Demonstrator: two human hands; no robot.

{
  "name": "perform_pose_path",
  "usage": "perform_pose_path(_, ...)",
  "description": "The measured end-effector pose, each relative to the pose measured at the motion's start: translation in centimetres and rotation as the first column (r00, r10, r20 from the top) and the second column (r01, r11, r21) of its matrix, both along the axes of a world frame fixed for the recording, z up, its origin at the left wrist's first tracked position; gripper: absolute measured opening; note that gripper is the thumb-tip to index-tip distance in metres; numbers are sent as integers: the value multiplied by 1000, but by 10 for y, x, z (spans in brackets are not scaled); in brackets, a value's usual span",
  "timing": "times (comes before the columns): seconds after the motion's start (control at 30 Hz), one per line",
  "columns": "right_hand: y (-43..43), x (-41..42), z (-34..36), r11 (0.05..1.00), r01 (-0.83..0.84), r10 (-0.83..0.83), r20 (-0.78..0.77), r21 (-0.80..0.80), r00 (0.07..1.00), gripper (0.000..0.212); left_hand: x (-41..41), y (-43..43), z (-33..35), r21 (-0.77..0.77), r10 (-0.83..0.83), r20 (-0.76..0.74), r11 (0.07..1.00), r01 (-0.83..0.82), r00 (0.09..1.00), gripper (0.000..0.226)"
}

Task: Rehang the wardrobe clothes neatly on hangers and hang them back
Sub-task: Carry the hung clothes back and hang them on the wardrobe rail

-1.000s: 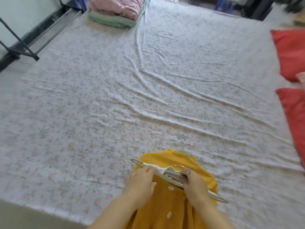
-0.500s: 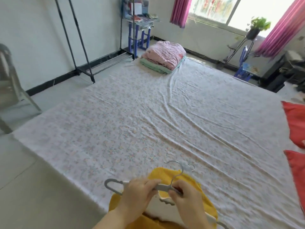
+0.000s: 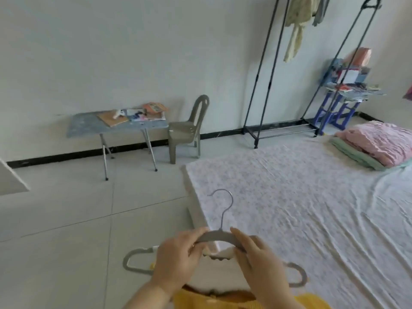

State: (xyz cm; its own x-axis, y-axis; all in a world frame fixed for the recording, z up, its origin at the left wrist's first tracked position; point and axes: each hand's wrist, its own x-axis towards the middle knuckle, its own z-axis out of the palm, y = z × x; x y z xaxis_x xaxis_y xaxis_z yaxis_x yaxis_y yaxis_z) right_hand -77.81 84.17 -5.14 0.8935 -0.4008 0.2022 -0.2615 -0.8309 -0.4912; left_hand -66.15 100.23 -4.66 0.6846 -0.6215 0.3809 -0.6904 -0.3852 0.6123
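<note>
Hanger (image 3: 219, 236) lifted, yellow cardigan (image 3: 211, 302) cropped below

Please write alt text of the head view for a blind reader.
The left hand and right hand grip a grey hanger, hook up, above a yellow garment. Behind are a sheeted mattress and a black clothes rack.

Chair (image 3: 189, 130) right of table (image 3: 89, 126)

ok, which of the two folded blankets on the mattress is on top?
The pink blanket, bulky and crumpled. The green blanket lies flat beneath it, with only its near edge showing.
</note>
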Motion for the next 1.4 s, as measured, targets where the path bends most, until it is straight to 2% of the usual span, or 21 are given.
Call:
perform_pose_path(0.17, 50, 116, 41, 955, -238, 255, 76, -179, 964, 42, 84, 75, 19, -118, 222, -23, 968, -224, 975, 36)
perform_pose_path(0.3, 114, 217, 64, 863, -410, 468, 160, -297, 869, 39, 156, 146, 28, -194, 364, 0, 914, -357, 931, 36)
perform_pose_path(0.4, 164, 292, 79, 805, -492, 562, 159, -331, 812, 49, 212, 201, 35, -212, 472, 46, 866, -453, 880, 34)
perform_pose_path(0.57, 241, 400, 103, 753, -554, 641, 202, -355, 741, 49, 293, 278, 48, -201, 576, 133, 813, -547, 807, 37)
perform_pose_path(0.7, 288, 481, 119, 709, -594, 698, 262, -379, 666, 46, 355, 325, 60, -194, 658, 140, 751, -631, 740, 41)
perform_pose_path(0.9, 350, 612, 133, 603, -629, 798, 350, -491, 491, 39, 456, 381, 72, -193, 776, 158, 631, -752, 610, 42)
perform_pose_path(1.17, 427, 783, 141, 475, -715, 864, 428, -513, 266, 45, 583, 448, 91, -129, 898, 189, 423, -897, 397, 41)
perform_pose_path(1.27, 463, 836, 148, 409, -731, 886, 429, -547, 175, 41, 619, 477, 97, -109, 925, 191, 352, -930, 328, 40)
perform_pose_path(1.4, 514, 892, 151, 335, -744, 913, 395, -578, 104, 47, 661, 520, 97, -116, 947, 183, 289, -950, 266, 41)
